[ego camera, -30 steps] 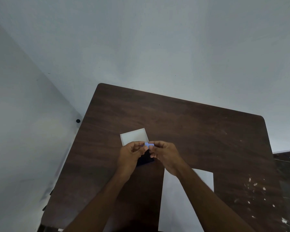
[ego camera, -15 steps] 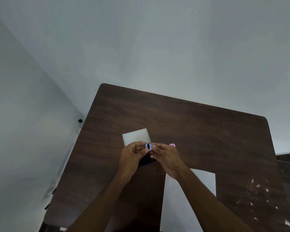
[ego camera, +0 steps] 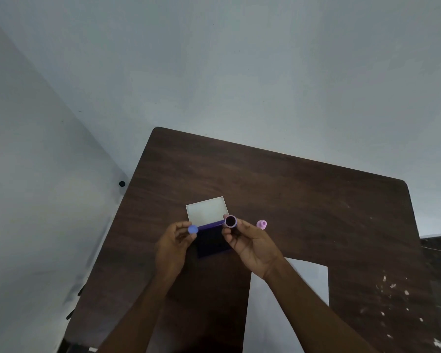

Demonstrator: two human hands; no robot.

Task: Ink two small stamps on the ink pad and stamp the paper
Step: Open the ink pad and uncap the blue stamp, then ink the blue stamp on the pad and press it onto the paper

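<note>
An open ink pad [ego camera: 213,242] lies on the dark wooden table [ego camera: 290,189], its white lid [ego camera: 206,210] folded back and its dark purple pad facing up. My left hand [ego camera: 172,248] pinches a small blue cap [ego camera: 192,229] just left of the pad. My right hand [ego camera: 250,247] holds a small purple stamp [ego camera: 230,221] with its dark round face turned toward me, above the pad's right corner. A second, pink stamp [ego camera: 261,224] stands on the table to the right. A white sheet of paper [ego camera: 285,301] lies near me, partly under my right forearm.
The table stands in a corner of pale walls, its left edge close to the wall. White flecks [ego camera: 397,296] mark its right side. A small black dot [ego camera: 122,184] sits on the left wall.
My hands were together over the pad, gripping one small blue piece. They have pulled apart: the cap went left with my left hand, the stamp stayed in my right. The pink stamp came into view.
</note>
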